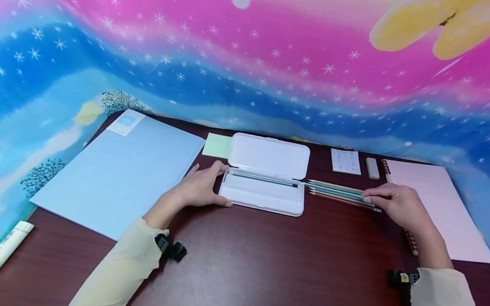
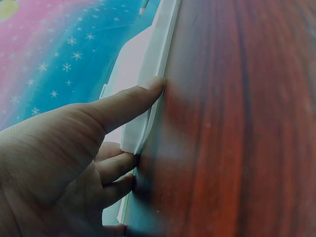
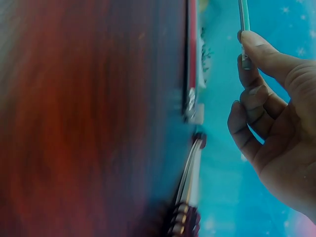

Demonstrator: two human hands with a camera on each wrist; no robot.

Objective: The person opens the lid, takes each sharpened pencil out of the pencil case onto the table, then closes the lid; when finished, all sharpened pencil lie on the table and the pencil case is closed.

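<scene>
A white pencil case (image 1: 261, 202) lies with its lid (image 1: 269, 156) raised at the back, and one dark pencil (image 1: 265, 179) rests along its rear side. My left hand (image 1: 195, 188) holds the case's left end, thumb on the front edge and fingers around the rear corner. To the right, my right hand (image 1: 400, 203) pinches a green pencil (image 3: 245, 19) near its eraser end between thumb and index finger. Its point reaches toward the case's right side. Under and beside it, several pencils (image 1: 341, 200) lie together on the table, a red one nearest the front.
A large light blue folder (image 1: 120, 172) lies at left, with a white tube (image 1: 6, 249) in front. Green sticky notes (image 1: 216, 146) sit beside the lid. At the back right are a small printed notepad (image 1: 345, 161), an eraser (image 1: 372, 168) and a pink spiral notebook (image 1: 447, 218).
</scene>
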